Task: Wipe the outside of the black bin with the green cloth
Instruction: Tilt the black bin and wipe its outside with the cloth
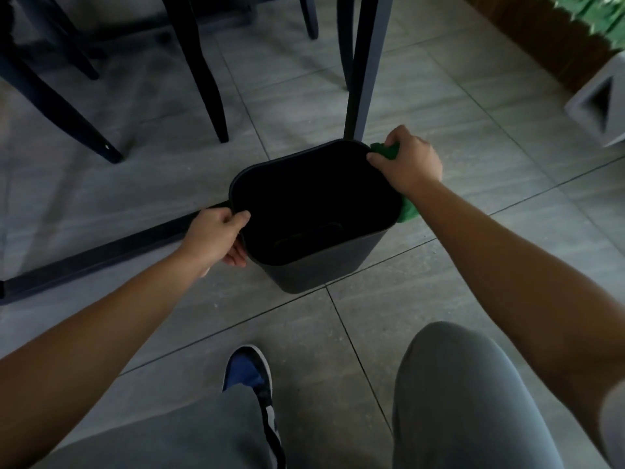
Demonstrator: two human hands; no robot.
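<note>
The black bin (324, 265) stands upright on the tiled floor in the middle of the view, its open top facing me. My left hand (216, 236) grips the bin's near-left rim, thumb inside and fingers on the outer wall. My right hand (407, 160) is at the far-right corner of the rim, closed on the green cloth (407, 209). The cloth hangs down the bin's right outer side under my wrist, and a bit of it shows above my fingers.
Dark chair and table legs (209, 79) stand just behind the bin, one leg (363, 69) right at its far edge. A dark bar (101, 252) lies on the floor to the left. A grey block (602, 103) sits at the far right. My shoe (252, 377) and knees fill the bottom.
</note>
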